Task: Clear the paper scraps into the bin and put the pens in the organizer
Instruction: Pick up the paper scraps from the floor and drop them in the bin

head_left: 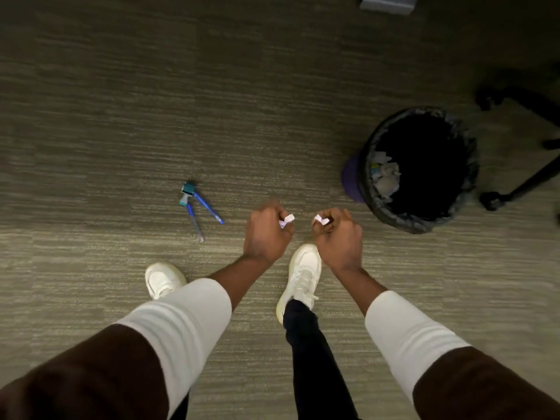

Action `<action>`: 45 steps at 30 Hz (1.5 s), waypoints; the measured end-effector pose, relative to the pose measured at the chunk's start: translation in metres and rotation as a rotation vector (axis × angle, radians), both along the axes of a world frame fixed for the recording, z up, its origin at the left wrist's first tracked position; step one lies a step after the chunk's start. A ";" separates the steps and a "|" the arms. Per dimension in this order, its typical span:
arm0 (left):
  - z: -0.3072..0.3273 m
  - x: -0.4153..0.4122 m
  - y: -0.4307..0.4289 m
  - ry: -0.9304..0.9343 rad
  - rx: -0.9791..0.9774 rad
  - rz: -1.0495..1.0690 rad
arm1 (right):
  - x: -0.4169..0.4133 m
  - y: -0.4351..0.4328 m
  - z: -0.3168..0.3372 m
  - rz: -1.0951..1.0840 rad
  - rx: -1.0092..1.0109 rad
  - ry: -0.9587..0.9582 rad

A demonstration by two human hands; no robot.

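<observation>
I see carpeted floor (121,101) carrying two blue pens (209,208), a small teal object (187,194) touching them, a lined bin (394,218) and a chair base (527,178).

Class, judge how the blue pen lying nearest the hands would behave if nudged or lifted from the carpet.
The blue pen looks slim and stiff, so it is probably light and easy to pinch up. Its round barrel may roll if nudged, though the textured carpet would likely stop it quickly.

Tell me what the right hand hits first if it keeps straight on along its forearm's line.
Probably nothing but carpet: the right hand, pinching a paper scrap, points up-left, between the left hand and the bin. Depth is unclear.
</observation>
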State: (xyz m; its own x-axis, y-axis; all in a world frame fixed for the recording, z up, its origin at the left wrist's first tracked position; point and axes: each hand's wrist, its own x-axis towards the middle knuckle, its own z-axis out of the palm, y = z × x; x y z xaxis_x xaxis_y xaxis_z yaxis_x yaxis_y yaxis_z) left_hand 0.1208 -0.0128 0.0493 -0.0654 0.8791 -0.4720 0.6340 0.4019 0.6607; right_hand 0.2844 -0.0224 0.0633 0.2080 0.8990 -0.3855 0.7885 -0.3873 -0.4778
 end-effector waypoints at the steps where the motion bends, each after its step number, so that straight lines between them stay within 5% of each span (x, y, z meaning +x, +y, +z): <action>1: 0.002 0.022 0.010 -0.010 0.016 -0.018 | 0.017 0.004 0.001 -0.026 0.004 -0.007; 11: 0.013 0.191 0.089 -0.039 0.024 -0.198 | 0.158 0.041 0.001 -0.182 0.110 -0.132; 24: 0.004 0.251 0.108 0.028 0.068 -0.358 | 0.201 0.064 -0.013 -0.256 0.097 -0.124; 30: 0.013 0.224 0.088 0.080 0.169 -0.350 | 0.180 0.051 -0.015 -0.164 0.094 -0.059; 45: -0.050 -0.009 -0.003 0.231 -0.145 -0.022 | 0.005 0.021 -0.061 0.233 -0.070 0.057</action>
State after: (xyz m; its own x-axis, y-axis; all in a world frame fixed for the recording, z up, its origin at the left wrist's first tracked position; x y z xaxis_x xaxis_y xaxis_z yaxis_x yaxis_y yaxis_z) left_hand 0.1117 -0.0160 -0.0005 -0.1675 0.8059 -0.5679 0.7710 0.4661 0.4339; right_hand 0.2894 -0.0018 0.0028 -0.0255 0.8910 -0.4533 0.8326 -0.2320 -0.5030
